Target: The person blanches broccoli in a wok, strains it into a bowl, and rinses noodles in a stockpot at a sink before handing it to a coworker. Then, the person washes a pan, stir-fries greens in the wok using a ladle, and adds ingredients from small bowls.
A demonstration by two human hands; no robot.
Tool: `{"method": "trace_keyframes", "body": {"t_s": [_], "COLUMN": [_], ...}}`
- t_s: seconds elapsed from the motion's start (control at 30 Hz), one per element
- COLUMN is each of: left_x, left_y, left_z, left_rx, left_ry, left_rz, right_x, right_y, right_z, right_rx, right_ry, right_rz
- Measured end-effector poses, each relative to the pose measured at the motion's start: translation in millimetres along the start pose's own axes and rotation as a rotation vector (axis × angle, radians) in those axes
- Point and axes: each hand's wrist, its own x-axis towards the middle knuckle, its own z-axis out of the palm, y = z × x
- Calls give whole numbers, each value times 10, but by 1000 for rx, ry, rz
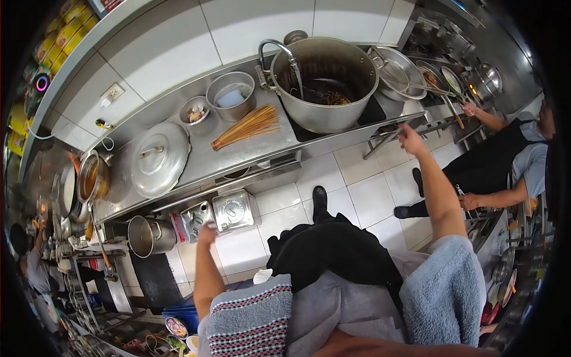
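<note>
My left hand (206,233) hangs low beside a metal tin (232,211) on the lower level; its fingers are too blurred to read. Out in front of the counter's right part, my right hand (410,140) is raised with loosely bent fingers and nothing visible in it. A large pot (324,116) stands in the sink area under a running tap (278,43), with dark pieces in its bottom. Left of it lie a bundle of thin sticks (247,127), a metal bowl with water (231,95), a small bowl (194,110) and a big lid (159,159).
At the right, a co-worker in a dark apron (485,157) holds a pan handle near the stove. Pans (399,72) stand beyond the pot. A deep pot (150,236) and dark mat (156,279) are low at the left. Another person (43,271) is at the far left.
</note>
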Motion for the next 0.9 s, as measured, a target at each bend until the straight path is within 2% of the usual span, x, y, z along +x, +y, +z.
{"method": "trace_keyframes", "body": {"t_s": [0.03,0.07,0.1,0.13,0.17,0.23,0.3,0.37,0.4,0.47,0.5,0.57,0.63,0.7,0.77,0.87,0.9], "left_x": [173,180,203,411,373,671,506,861,963,1107,1222,1513,1872,2147,2359,2721,2816], "left_y": [500,1134,1761,1969,2518,3195,4398,4888,5092,5455,5532,5654,5874,6196,6505,6460,6405], "left_z": [-253,-487,-722,-829,-935,-968,-790,-685,-625,-556,-555,-472,-330,-97,176,414,434], "left_rx": [34,108,95,31,-46,34,124,341,350,197,204,226,199,183,261,336,341], "left_ry": [160,261,185,173,109,143,188,341,340,292,290,315,352,380,418,466,461], "left_rz": [-15,233,225,199,281,536,565,896,898,669,666,463,470,466,339,292,287], "right_x": [156,289,340,331,329,589,865,1051,1147,1358,1468,1692,1994,2362,2685,2848,2818], "right_y": [-63,-141,-397,-769,-1107,-1428,-1544,-1839,-1979,-2154,-2199,-2198,-2090,-1778,-1450,-1263,-1323], "right_z": [-102,-195,-299,-385,-462,-482,-506,-485,-447,-391,-374,-467,-670,-842,-899,-752,-730], "right_rx": [-91,-183,-190,-199,-243,-331,-418,-455,-473,-483,-512,-534,-535,-481,-443,-423,-358], "right_ry": [51,102,108,108,115,153,216,246,260,276,301,323,379,350,331,224,213], "right_rz": [-105,-209,-229,-247,-281,-374,-442,-459,-433,-405,-360,-312,-159,-110,-66,-87,-20]}}
